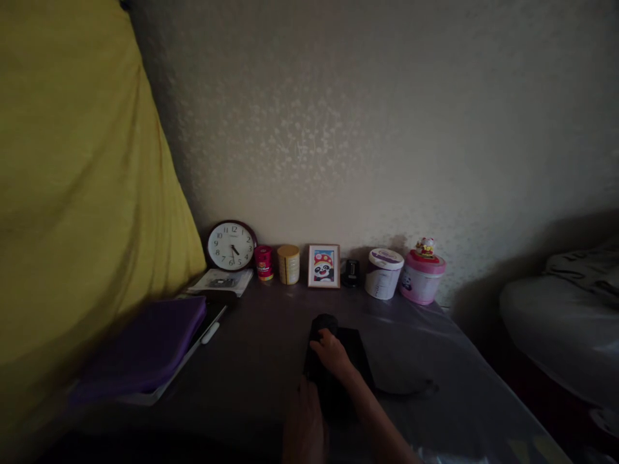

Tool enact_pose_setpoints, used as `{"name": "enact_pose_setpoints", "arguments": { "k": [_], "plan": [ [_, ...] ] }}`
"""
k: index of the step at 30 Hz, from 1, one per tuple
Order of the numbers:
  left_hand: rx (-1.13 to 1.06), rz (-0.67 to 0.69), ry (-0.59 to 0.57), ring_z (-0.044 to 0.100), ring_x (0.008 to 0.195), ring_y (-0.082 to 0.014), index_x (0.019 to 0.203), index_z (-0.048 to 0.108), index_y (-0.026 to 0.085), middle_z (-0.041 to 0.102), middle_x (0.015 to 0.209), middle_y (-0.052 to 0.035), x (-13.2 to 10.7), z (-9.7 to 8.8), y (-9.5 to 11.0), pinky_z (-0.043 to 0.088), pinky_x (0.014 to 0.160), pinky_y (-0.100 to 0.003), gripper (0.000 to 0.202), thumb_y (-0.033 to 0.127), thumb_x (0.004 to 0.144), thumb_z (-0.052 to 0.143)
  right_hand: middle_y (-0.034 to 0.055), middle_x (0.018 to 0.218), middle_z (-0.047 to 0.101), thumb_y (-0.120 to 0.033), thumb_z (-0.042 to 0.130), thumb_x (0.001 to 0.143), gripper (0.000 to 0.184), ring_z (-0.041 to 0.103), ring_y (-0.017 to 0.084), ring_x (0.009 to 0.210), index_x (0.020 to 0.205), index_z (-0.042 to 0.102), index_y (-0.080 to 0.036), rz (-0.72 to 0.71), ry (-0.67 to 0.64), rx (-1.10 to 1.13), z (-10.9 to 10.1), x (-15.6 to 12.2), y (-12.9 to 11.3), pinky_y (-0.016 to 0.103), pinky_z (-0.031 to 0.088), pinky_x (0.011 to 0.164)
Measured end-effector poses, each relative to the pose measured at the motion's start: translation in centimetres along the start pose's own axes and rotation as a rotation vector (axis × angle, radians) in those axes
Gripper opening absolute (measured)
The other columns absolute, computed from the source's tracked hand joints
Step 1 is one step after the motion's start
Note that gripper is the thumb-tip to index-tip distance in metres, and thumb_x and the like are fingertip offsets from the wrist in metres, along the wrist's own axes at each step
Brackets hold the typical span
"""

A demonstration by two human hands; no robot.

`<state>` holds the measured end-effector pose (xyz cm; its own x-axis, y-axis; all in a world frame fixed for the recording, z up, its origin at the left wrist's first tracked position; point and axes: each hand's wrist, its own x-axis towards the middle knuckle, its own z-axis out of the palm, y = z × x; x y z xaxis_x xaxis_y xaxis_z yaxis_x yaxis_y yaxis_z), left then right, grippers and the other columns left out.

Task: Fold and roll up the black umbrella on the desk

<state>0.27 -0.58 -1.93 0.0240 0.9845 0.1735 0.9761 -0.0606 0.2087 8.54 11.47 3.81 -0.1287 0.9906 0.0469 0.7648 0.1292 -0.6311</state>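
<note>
A flat black object lies on the table in front of me, too dark to name. At its far left end sits a dark rounded lump; I cannot tell whether the two are one piece. My right hand reaches over the flat object, its fingers curled onto the rounded lump. Beside the near left edge of the flat object is my left hand, dim, with fingers stretched out forward and holding nothing that I can see. A thin dark strap or cord trails to the right.
Along the wall stand a clock, a red can, a yellow-lidded jar, a framed panda picture, a white tub and a pink tub topped by a figurine. A purple folder lies left, near a yellow curtain.
</note>
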Motion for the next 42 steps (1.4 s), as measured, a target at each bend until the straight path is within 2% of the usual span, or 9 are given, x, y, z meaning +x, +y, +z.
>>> {"name": "enact_pose_setpoints", "arguments": {
  "k": [6, 10, 14, 19, 24, 29, 34, 38, 42],
  "plan": [
    [-0.053, -0.011, -0.077, 0.043, 0.121, -0.0212, 0.133, 0.033, 0.007, 0.042, 0.134, -0.0152, -0.5, 1.4, -0.8, 0.036, 0.099, -0.030, 0.053, 0.008, 0.080, 0.031, 0.0076, 0.083, 0.070, -0.023, 0.052, 0.078, 0.029, 0.064, 0.019, 0.084, 0.105, 0.057, -0.015, -0.040, -0.019, -0.008, -0.2, -0.1, -0.3, 0.025, 0.042, 0.067],
    [-0.095, -0.038, -0.065, 0.044, 0.119, -0.0189, 0.134, 0.030, 0.008, 0.044, 0.133, -0.0142, -0.3, -0.3, -0.1, 0.036, 0.096, -0.026, 0.054, 0.008, 0.080, 0.030, 0.0039, 0.080, 0.071, -0.024, 0.048, 0.078, 0.023, 0.065, 0.016, 0.076, 0.095, 0.062, -0.017, -0.079, -0.122, 0.047, -0.5, -0.3, -0.7, 0.022, 0.042, 0.063],
    [-0.147, -0.010, -0.121, 0.052, 0.104, -0.0163, 0.140, 0.003, 0.015, 0.051, 0.122, -0.0104, 0.0, -2.7, 0.6, 0.040, 0.086, -0.025, 0.079, 0.001, 0.069, 0.034, 0.0006, 0.068, 0.071, -0.022, 0.040, 0.081, 0.024, 0.064, 0.012, 0.063, 0.080, 0.064, -0.018, -0.187, -0.220, 0.123, -1.0, -0.5, -0.9, 0.020, 0.040, 0.056],
    [-0.132, -0.042, -0.175, 0.045, 0.110, -0.0191, 0.139, 0.013, 0.008, 0.044, 0.129, -0.0134, 0.4, -2.8, 0.5, 0.036, 0.091, -0.027, 0.076, 0.004, 0.067, 0.037, -0.0002, 0.070, 0.070, -0.026, 0.040, 0.085, 0.024, 0.060, 0.011, 0.055, 0.085, 0.063, -0.018, -0.278, -0.269, 0.244, -1.6, -1.8, -0.7, 0.020, 0.042, 0.054],
    [-0.164, -0.060, -0.169, 0.042, 0.115, -0.0207, 0.138, 0.016, 0.004, 0.044, 0.131, -0.0137, 0.5, -2.0, 0.2, 0.032, 0.095, -0.028, 0.075, 0.012, 0.067, 0.042, 0.0028, 0.088, 0.068, -0.028, 0.039, 0.089, 0.026, 0.060, 0.015, 0.086, 0.091, 0.064, -0.022, -0.506, 0.019, 0.180, -2.0, -4.2, 0.5, 0.027, 0.045, 0.079],
    [-0.153, -0.129, -0.190, 0.041, 0.118, -0.0219, 0.137, 0.022, 0.006, 0.041, 0.134, -0.0129, 0.7, -1.4, 0.4, 0.031, 0.097, -0.030, 0.072, 0.017, 0.069, 0.043, 0.0039, 0.105, 0.065, -0.025, 0.039, 0.089, 0.026, 0.050, 0.018, 0.111, 0.099, 0.063, -0.023, -0.667, 0.081, 0.021, -1.1, -3.4, 2.6, 0.038, 0.034, 0.098],
    [-0.117, -0.198, -0.263, 0.047, 0.114, -0.0218, 0.138, 0.019, 0.008, 0.036, 0.138, -0.0152, 1.1, -1.2, 1.0, 0.039, 0.088, -0.027, 0.074, 0.014, 0.068, 0.044, 0.0045, 0.111, 0.064, -0.025, 0.034, 0.091, 0.031, 0.047, 0.019, 0.116, 0.105, 0.061, -0.023, -0.605, 0.098, -0.090, -0.1, 0.9, 4.2, 0.044, 0.027, 0.102],
    [-0.112, -0.246, -0.330, 0.053, 0.107, -0.0213, 0.139, 0.015, 0.011, 0.035, 0.138, -0.0158, 1.3, -1.7, 1.5, 0.043, 0.080, -0.026, 0.075, 0.010, 0.069, 0.042, 0.0038, 0.116, 0.062, -0.024, 0.033, 0.091, 0.032, 0.046, 0.019, 0.118, 0.108, 0.060, -0.023, -0.514, 0.117, -0.168, -0.2, 4.6, 4.9, 0.044, 0.028, 0.101],
    [-0.110, -0.255, -0.347, 0.058, 0.099, -0.0222, 0.139, 0.014, 0.013, 0.039, 0.135, -0.0166, 1.4, -2.0, 1.6, 0.045, 0.073, -0.028, 0.074, 0.007, 0.070, 0.040, 0.0085, 0.118, 0.059, -0.024, 0.036, 0.089, 0.031, 0.047, 0.023, 0.116, 0.110, 0.058, -0.019, -0.404, 0.241, -0.222, -1.0, 5.1, 4.3, 0.047, 0.029, 0.099]
  ]
}}
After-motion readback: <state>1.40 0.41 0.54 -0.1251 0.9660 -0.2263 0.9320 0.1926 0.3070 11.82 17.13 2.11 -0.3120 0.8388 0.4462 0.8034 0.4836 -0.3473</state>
